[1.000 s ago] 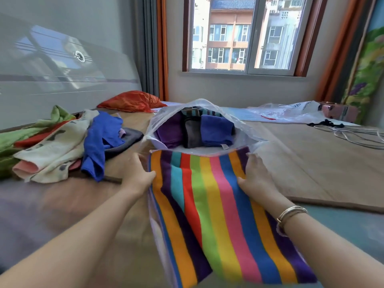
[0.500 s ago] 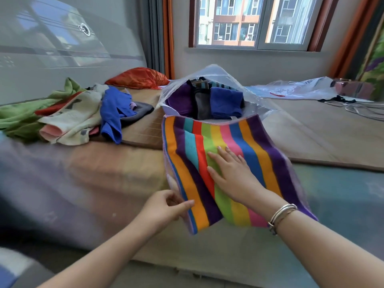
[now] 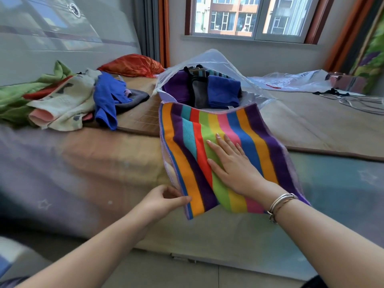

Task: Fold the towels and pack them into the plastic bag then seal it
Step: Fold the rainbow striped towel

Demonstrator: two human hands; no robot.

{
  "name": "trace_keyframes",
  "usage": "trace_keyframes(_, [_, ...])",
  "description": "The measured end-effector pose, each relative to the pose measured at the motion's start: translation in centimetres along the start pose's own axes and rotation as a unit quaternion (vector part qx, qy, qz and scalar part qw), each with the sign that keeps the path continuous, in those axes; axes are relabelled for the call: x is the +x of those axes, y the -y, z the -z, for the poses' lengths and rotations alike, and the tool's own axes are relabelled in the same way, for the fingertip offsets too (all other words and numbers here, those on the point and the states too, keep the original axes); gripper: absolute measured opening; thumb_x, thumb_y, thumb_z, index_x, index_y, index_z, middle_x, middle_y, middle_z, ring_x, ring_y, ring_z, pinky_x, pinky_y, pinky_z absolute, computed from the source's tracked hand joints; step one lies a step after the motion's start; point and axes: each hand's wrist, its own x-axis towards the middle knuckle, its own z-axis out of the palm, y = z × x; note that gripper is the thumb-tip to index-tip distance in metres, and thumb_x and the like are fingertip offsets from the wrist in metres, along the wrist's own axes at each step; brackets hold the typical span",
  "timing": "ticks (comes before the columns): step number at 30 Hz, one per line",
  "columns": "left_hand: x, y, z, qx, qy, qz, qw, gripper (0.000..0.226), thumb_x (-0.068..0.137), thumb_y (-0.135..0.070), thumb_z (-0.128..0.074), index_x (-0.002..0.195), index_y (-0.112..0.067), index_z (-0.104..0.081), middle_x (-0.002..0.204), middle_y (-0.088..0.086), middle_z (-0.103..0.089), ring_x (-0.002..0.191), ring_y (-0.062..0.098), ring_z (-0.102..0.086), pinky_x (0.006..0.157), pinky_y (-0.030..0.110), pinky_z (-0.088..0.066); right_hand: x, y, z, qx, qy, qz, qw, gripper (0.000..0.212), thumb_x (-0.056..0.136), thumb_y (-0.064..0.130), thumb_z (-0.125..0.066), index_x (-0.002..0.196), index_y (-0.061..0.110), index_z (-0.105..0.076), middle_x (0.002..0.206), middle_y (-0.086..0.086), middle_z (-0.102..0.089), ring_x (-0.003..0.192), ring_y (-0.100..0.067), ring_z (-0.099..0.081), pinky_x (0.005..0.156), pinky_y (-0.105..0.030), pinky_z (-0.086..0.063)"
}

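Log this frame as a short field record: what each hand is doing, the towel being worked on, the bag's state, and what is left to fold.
left hand: left hand pinches the near left corner of the striped towel
right hand: right hand lies flat, fingers straight, on the towel's middle
striped towel: spread over the bed edge, near end hanging off
plastic bag: open, unsealed, just behind the towel
bag contents: folded purple, grey and blue towels
left to fold: loose pile of cloths on the left

Head-worn view, forward-down, close over bed (image 3: 104,163)
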Motion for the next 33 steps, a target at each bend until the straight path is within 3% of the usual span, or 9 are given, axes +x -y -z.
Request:
trace_keyframes(3, [0.0,0.2,-1.4,-0.037,0.041,0.012,0.998,0.033,0.078,-0.038,-0.077,0.103,-0.019,-0.067,0.108,-0.001,-0.066,0.092,0.015,-0.068,0.061,0.018,-0.044,0.0,0.0,-0.1,-0.014,-0.012,-0.016,1.000,0.058,0.100,0.051,-0.026,0.153,0.034,-0.010,0.163,0.004,0.001,0.148,-0.013,0.014,0.120,-0.038,0.007])
trace_keyframes(5, [0.0,0.3,-2.2,-0.040,0.051,0.007,0.998,0.027,0.080,-0.032,-0.077,0.100,-0.016,-0.069,0.102,0.003,-0.066,0.082,0.015,-0.069,0.061,0.019,-0.046,0.1,0.0,-0.1,-0.028,-0.009,-0.038,0.999,0.059,0.100,0.054,-0.024,0.153,0.035,-0.009,0.162,0.005,0.004,0.147,-0.015,0.017,0.118,-0.041,0.010])
trace_keyframes(8, [0.3,0.2,-2.1,-0.050,0.010,-0.020,0.999,0.019,0.078,-0.016,-0.079,0.083,-0.007,-0.063,0.092,0.013,-0.067,0.074,0.017,-0.065,0.065,0.021,-0.054,0.2,-0.1,-0.1,-0.037,-0.002,-0.050,0.998,0.060,0.098,0.057,-0.020,0.153,0.038,-0.005,0.162,0.006,0.008,0.146,-0.016,0.021,0.117,-0.044,0.013])
trace_keyframes(12, [0.1,0.8,-0.9,-0.031,-0.039,-0.046,0.998,0.040,0.070,-0.001,-0.083,0.083,-0.008,-0.045,0.093,0.023,-0.067,0.081,0.029,-0.068,0.059,0.028,-0.057,0.2,-0.5,-0.1,-0.041,0.003,-0.043,0.998,0.061,0.097,0.059,-0.019,0.153,0.039,-0.002,0.162,0.008,0.011,0.145,-0.014,0.023,0.116,-0.042,0.015])
trace_keyframes(17, [-0.7,1.9,0.3,-0.002,-0.019,-0.038,0.999,0.043,0.070,0.005,-0.080,0.098,-0.007,-0.049,0.073,0.016,-0.067,0.059,0.015,-0.066,0.050,0.021,-0.052,0.2,-1.1,-0.3,-0.053,0.012,-0.033,0.998,0.063,0.096,0.061,-0.019,0.152,0.040,0.001,0.161,0.010,0.014,0.145,-0.013,0.025,0.116,-0.042,0.016])
trace_keyframes(21, [-0.7,2.5,1.7,0.027,0.009,0.013,1.000,0.032,0.073,0.009,-0.076,0.090,-0.007,-0.054,0.074,0.009,-0.061,0.063,0.015,-0.061,0.049,0.019,-0.052,0.1,-1.3,-0.3,-0.050,0.017,-0.024,0.998,0.063,0.096,0.061,-0.019,0.152,0.041,0.002,0.161,0.011,0.014,0.144,-0.011,0.025,0.116,-0.042,0.016])
trace_keyframes(27, [-0.9,2.9,1.9,-0.012,0.024,0.017,0.999,0.022,0.076,0.006,-0.075,0.092,0.001,-0.062,0.093,0.020,-0.069,0.073,0.020,-0.066,0.060,0.022,-0.057,-0.3,-1.6,0.1,-0.024,0.019,0.000,1.000,0.062,0.097,0.059,-0.020,0.152,0.040,-0.001,0.161,0.010,0.013,0.144,-0.010,0.027,0.119,-0.043,0.013])
trace_keyframes(31, [-1.1,2.6,1.5,-0.117,0.046,0.031,0.992,0.035,0.064,-0.010,-0.082,0.091,-0.007,-0.061,0.092,0.016,-0.067,0.083,0.028,-0.061,0.078,0.035,-0.050,-2.1,-1.7,1.1,-0.041,-0.005,0.054,0.998,0.066,0.096,0.061,-0.022,0.154,0.033,-0.009,0.162,0.009,0.006,0.144,-0.007,0.023,0.121,-0.045,0.004])
trace_keyframes(33, [-1.3,2.6,1.2,-0.138,0.069,0.039,0.987,0.033,0.073,-0.015,-0.082,0.098,-0.005,-0.062,0.100,0.017,-0.071,0.091,0.034,-0.064,0.088,0.042,-0.049,-3.4,-1.8,1.3,-0.072,-0.021,0.085,0.994,0.072,0.093,0.068,-0.023,0.153,0.030,-0.013,0.162,0.009,0.003,0.146,-0.008,0.019,0.121,-0.045,0.004])
